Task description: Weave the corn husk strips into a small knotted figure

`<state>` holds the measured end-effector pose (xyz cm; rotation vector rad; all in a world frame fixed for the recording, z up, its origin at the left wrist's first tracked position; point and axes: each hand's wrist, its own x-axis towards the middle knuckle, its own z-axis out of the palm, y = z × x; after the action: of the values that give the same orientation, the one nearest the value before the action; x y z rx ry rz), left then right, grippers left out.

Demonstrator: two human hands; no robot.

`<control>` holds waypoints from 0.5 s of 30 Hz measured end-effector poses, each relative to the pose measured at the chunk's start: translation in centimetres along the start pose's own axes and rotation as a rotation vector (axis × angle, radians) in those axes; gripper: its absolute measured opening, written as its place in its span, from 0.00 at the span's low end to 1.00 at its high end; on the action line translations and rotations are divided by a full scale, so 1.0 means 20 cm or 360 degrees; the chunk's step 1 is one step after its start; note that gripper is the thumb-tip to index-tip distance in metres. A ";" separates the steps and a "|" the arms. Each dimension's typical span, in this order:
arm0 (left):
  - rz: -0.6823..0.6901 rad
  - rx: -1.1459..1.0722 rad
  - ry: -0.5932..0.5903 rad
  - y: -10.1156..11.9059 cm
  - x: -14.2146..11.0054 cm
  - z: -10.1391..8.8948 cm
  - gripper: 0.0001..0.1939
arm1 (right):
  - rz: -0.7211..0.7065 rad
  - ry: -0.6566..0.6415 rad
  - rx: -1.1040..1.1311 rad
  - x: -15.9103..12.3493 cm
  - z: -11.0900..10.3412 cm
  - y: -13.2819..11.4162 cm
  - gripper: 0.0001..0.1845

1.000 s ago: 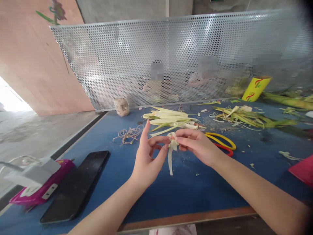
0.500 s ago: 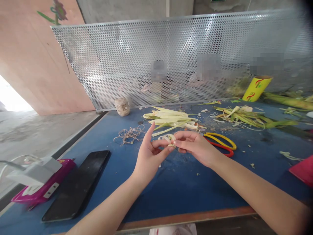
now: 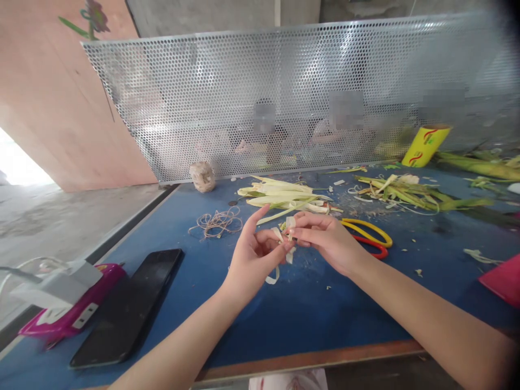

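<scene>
Pale strips of what looks like corn husk (image 3: 290,255) are bunched between my two hands above the blue table (image 3: 309,319). My left hand (image 3: 254,252) pinches them with thumb and fingers, its index finger raised. From the other side my right hand (image 3: 325,235) grips the same strips between thumb and fingertips. One curled end hangs below the left fingers; part of the piece is hidden by the fingers. Beside my right hand lie scissors with yellow and red handles (image 3: 374,234), their blades out of sight. A pile of pale husks (image 3: 284,194) lies just beyond both hands.
Tangled twine (image 3: 217,223) and a whitish roll (image 3: 202,177) sit at the left. Nearer are a black phone (image 3: 128,309) and a magenta power strip (image 3: 67,309). Green husks (image 3: 422,197) and a yellow tube (image 3: 426,147) lie right. A perforated metal screen (image 3: 227,108) stands behind; people are beyond it.
The strips have turned and shifted in my fingers: the straight hanging tail is now a curl, and a short end stands up by my right fingertips. Both hands stay in nearly the same place.
</scene>
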<state>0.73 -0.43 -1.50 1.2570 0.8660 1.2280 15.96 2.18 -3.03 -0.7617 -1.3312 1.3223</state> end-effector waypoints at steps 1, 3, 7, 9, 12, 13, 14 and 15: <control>-0.0015 0.0010 -0.0016 0.00 0.00 0.00 0.38 | -0.0017 0.0051 0.0002 0.00 0.00 0.00 0.03; -0.0043 0.0026 -0.0035 0.01 0.00 0.00 0.36 | -0.0020 0.0152 0.0023 0.00 0.00 -0.01 0.03; -0.0051 0.0028 -0.0040 0.00 0.00 0.00 0.36 | -0.0005 0.0270 0.0051 0.01 -0.01 -0.03 0.05; -0.0034 -0.0004 -0.0064 -0.01 0.00 -0.01 0.38 | 0.0025 0.0181 -0.0026 0.01 -0.01 -0.04 0.07; 0.0018 -0.0073 -0.0046 -0.02 0.00 -0.02 0.40 | 0.0081 -0.0063 -0.0199 0.00 -0.01 -0.05 0.12; 0.0036 -0.0089 -0.0020 -0.02 0.01 -0.02 0.39 | 0.0084 -0.0116 -0.0258 0.00 -0.01 -0.05 0.13; 0.0054 -0.0098 0.0010 -0.02 0.01 -0.03 0.39 | 0.0072 -0.0153 -0.0315 -0.01 -0.01 -0.05 0.13; 0.0069 -0.0101 0.0037 -0.02 0.01 -0.03 0.39 | 0.0055 -0.0183 -0.0374 -0.01 -0.01 -0.04 0.13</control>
<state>0.27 -0.11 -1.90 1.2187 0.8138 1.2971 16.33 1.84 -2.27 -0.8822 -1.5915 1.2657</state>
